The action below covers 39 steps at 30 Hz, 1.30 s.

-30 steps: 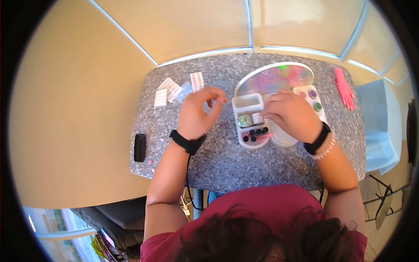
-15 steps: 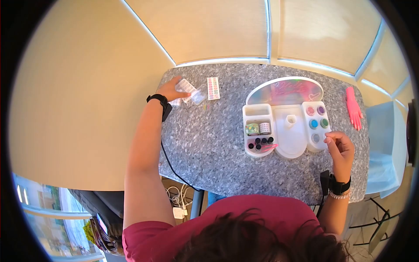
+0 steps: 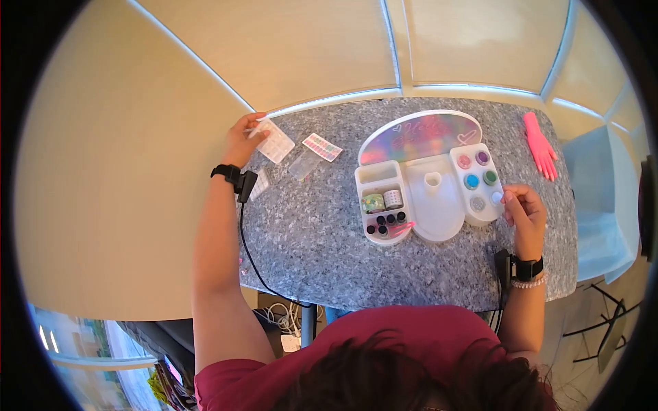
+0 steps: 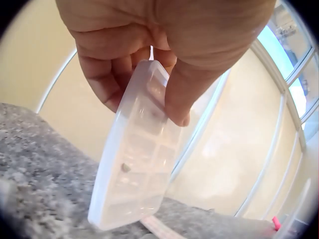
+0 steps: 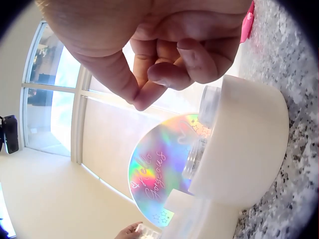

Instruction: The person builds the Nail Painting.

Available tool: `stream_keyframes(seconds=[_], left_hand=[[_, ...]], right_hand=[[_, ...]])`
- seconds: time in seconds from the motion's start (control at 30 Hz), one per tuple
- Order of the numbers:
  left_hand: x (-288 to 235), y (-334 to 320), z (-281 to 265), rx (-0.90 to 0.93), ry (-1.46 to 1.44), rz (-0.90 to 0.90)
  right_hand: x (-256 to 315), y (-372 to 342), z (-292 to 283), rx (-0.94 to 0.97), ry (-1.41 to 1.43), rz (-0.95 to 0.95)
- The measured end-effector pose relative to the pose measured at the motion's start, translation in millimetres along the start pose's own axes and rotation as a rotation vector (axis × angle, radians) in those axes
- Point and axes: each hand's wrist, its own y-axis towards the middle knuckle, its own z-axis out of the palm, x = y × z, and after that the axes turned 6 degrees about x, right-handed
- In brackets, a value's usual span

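At the table's far left corner, my left hand (image 3: 242, 142) (image 4: 164, 35) pinches a translucent compartment box (image 3: 277, 142) (image 4: 137, 164) between thumb and fingers. The left wrist view has the box tilted up on edge, with a small dark bit inside. A patterned sticker sheet (image 3: 322, 147) and a clear plastic piece (image 3: 303, 164) lie to its right. My right hand (image 3: 528, 216) (image 5: 159, 45) is beside the right end of a white organizer (image 3: 439, 222) (image 5: 249, 144). Its thumb and forefinger tips meet, the other fingers are curled, and nothing shows between them.
The organizer holds coloured pots (image 3: 471, 181), tape rolls (image 3: 393, 199) and black-capped bottles (image 3: 382, 230), with an iridescent panel (image 3: 425, 137) (image 5: 164, 164) behind. A pink hand model (image 3: 540, 147) lies at the right. Beyond the table edge hangs a light-blue bag (image 3: 603, 198).
My left hand went from the table's middle to the far left corner and picked up the compartment box. My right hand moved off the organizer's middle to its right side.
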Motion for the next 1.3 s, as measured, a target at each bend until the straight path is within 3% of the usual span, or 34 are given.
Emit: stream_keyframes(seconds=[0.07,0.1,0.17,0.23,0.27,0.33,0.43,0.7,0.77,0.8,0.9,0.93,1.0,1.07,1.13,1.23,1.3], left_hand=[[-49.4,-15.4,7.1,-0.128,-0.26,0.078],[-73.0,-25.0,13.8,-0.119,-0.259,0.08],[-120.1,-45.5,35.6,-0.107,-0.417,0.25],[-159.8,-66.6,70.0,-0.122,-0.35,0.466],[-178.2,-76.2,80.6,-0.119,-0.354,0.463],[-205.8,-89.5,97.5,-0.088,0.017,0.662],[-213.2,-90.4,120.5,0.037,-0.055,0.612],[-193.6,-79.8,146.6,0.052,-0.003,0.498],[-196.0,-83.2,146.9,-0.212,0.289,0.725],[-197.3,-84.8,142.2,-0.282,0.304,0.743],[-169.2,-77.4,123.8,-0.422,0.259,0.534],[-154.3,-73.9,109.9,-0.373,0.237,0.356],[-95.4,-63.2,76.6,-0.282,0.405,0.227],[-11.4,-61.8,37.2,-0.072,0.649,0.025],[22.7,-76.3,11.5,0.151,0.68,-0.174],[55.5,-87.5,-0.6,0.243,0.553,-0.238],[34.7,-95.2,2.8,0.232,0.545,-0.206]], right_hand=[[1.5,-0.3,2.6,0.005,0.031,-0.002],[2.2,-1.4,3.3,-0.003,0.032,0.002],[3.7,-2.1,5.3,0.018,0.007,-0.003],[4.5,-2.8,7.7,0.029,-0.001,-0.008],[5.3,-3.0,8.2,0.046,-0.011,-0.018],[7.2,-3.3,9.4,0.048,-0.011,-0.012],[4.2,-3.5,6.8,0.049,-0.002,-0.014],[4.6,-5.2,8.0,0.088,-0.01,-0.024],[0.8,-6.4,7.9,0.077,-0.034,-0.04],[-0.9,-6.6,7.7,0.1,-0.026,-0.043],[-4.6,-6.4,4.7,0.097,-0.023,-0.06],[-4.6,-6.8,3.6,0.079,-0.03,-0.052],[-3.5,-7.7,-0.1,0.073,-0.035,-0.026],[-1.6,-8.2,0.8,0.082,-0.043,-0.036],[-1.3,-8.3,1.9,0.079,-0.052,-0.046],[-1.6,-9.1,5.2,0.075,-0.034,-0.095],[1.6,-10.1,8.4,0.09,-0.058,-0.073]])
